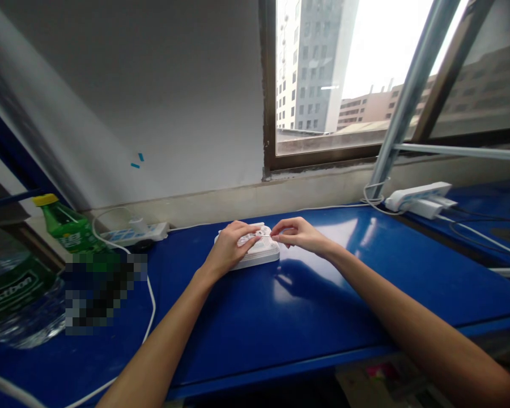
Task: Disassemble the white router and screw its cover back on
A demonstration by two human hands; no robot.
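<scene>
White plastic casing (pixel 258 253), slotted on top, sits on the blue table (pixel 306 340), and from here I can't make out what device it is, perhaps a small router. The left hand (pixel 230 247) covers much of it, fingers curled and clamped over the casing, wrist angled in from the lower left. The right hand (pixel 300 235) reaches in from the lower right, forearm long and low, thumb and forefinger pinched together on what looks like a thin metal pin (pixel 265 235). Its far end vanishes by the left fingers; I can't tell where it stops. Left of the hands, a mosaic blur (pixel 106 292) hides part of the view, covering the base of a green plastic bottle (pixel 66 226) beside a large water bottle (pixel 12 283) cut off by the frame's edge. A white power strip (pixel 416 196) lies far right, under the window (pixel 314 73) — its cables trail along the table.
</scene>
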